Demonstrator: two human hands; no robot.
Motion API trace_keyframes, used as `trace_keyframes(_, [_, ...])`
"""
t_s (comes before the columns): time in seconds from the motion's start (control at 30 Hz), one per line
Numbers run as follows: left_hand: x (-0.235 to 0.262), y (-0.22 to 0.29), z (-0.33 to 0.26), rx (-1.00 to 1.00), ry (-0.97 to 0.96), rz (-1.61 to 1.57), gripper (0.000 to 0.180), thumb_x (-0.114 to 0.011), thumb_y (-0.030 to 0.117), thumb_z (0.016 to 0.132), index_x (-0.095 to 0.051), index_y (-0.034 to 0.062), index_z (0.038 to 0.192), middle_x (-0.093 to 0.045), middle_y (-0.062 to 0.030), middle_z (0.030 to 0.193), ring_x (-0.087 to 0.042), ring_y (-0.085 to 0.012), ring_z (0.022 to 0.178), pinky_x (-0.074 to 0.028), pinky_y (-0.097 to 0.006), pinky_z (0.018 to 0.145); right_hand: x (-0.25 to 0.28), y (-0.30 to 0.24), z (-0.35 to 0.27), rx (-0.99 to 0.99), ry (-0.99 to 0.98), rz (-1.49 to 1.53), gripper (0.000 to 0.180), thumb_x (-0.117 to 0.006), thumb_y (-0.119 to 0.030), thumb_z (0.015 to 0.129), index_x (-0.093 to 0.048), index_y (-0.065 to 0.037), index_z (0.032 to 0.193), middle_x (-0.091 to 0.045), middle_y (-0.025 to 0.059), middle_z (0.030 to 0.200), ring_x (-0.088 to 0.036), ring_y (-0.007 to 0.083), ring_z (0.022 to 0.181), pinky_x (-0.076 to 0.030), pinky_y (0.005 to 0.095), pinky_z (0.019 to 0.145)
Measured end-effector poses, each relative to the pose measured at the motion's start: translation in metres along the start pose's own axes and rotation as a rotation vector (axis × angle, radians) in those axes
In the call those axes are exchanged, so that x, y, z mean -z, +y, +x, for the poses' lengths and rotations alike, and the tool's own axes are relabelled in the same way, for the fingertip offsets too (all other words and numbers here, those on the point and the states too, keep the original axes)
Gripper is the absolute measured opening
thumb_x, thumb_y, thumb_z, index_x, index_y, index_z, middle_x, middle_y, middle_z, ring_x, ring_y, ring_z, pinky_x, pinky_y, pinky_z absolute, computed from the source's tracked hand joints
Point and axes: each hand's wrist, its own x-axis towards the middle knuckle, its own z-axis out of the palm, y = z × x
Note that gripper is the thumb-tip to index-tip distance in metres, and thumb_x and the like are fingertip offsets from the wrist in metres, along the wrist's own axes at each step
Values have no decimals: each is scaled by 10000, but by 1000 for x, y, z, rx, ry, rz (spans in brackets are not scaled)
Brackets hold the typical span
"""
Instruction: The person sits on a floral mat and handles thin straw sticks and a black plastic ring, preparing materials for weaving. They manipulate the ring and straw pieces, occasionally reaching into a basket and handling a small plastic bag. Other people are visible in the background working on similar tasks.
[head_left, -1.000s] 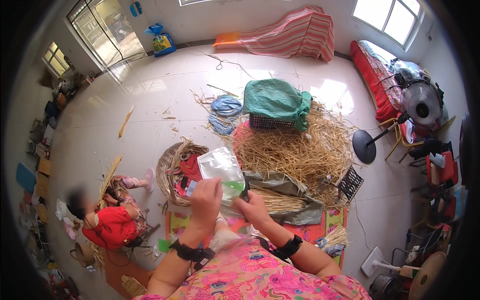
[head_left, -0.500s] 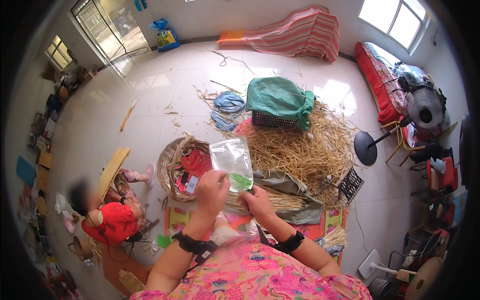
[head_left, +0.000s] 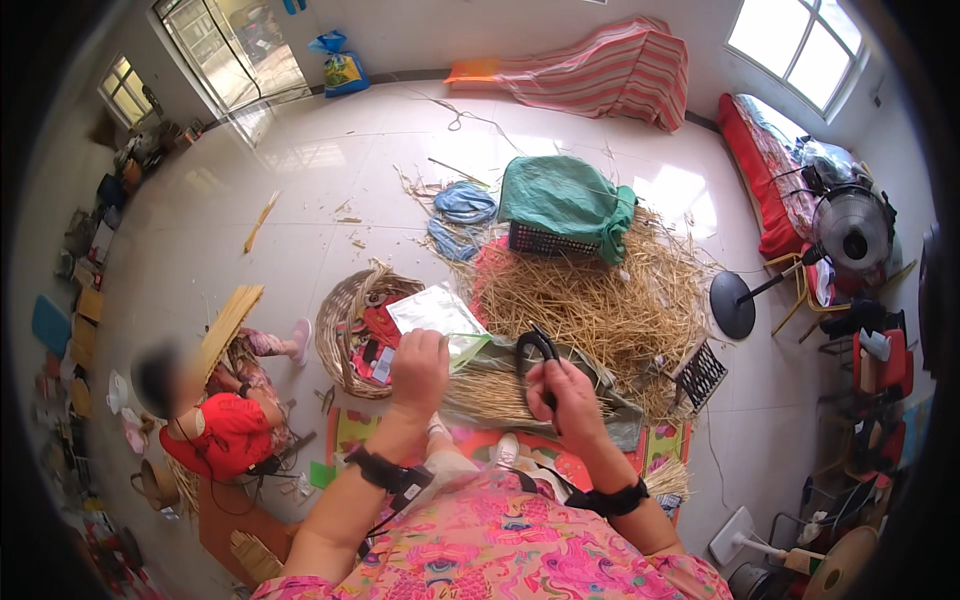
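My left hand (head_left: pixel 418 372) is closed on the edge of a clear plastic bag (head_left: pixel 432 312), which has a green part near its lower edge. The bag hangs beyond my fingers, partly over the wicker basket. To the right, my right hand (head_left: pixel 568 398) grips a black curved tool (head_left: pixel 527 350). Its bent arms stick out past my fingers; it resembles scissors, but my grip hides part of it. The tool and the bag are apart. Below both hands lies a bundle of straw (head_left: pixel 500 395) on a grey-green sheet (head_left: pixel 625 425).
The wicker basket (head_left: pixel 335 345) holds red items and small packets. Loose straw (head_left: pixel 600 300) surrounds a black crate under a green cloth (head_left: pixel 560 195). At left sits a person in red (head_left: pixel 230 430) with a flat woven straw piece (head_left: pixel 228 325). A standing fan (head_left: pixel 850 240) is at right.
My right hand has moved right, away from the bag, raising the black tool into view. The bag has tilted to the left in my left hand.
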Motion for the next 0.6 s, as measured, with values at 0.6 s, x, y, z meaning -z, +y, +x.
trace_keyframes(0.6, [20, 37, -7, 23, 27, -234, 98, -635, 30, 757, -570, 24, 830, -548, -125, 760, -543, -293, 669, -439, -392, 619, -20, 12, -7, 69, -169, 879, 342, -349, -394, 993, -512, -101, 924, -451, -7, 573, -338, 87, 449, -276, 242, 470])
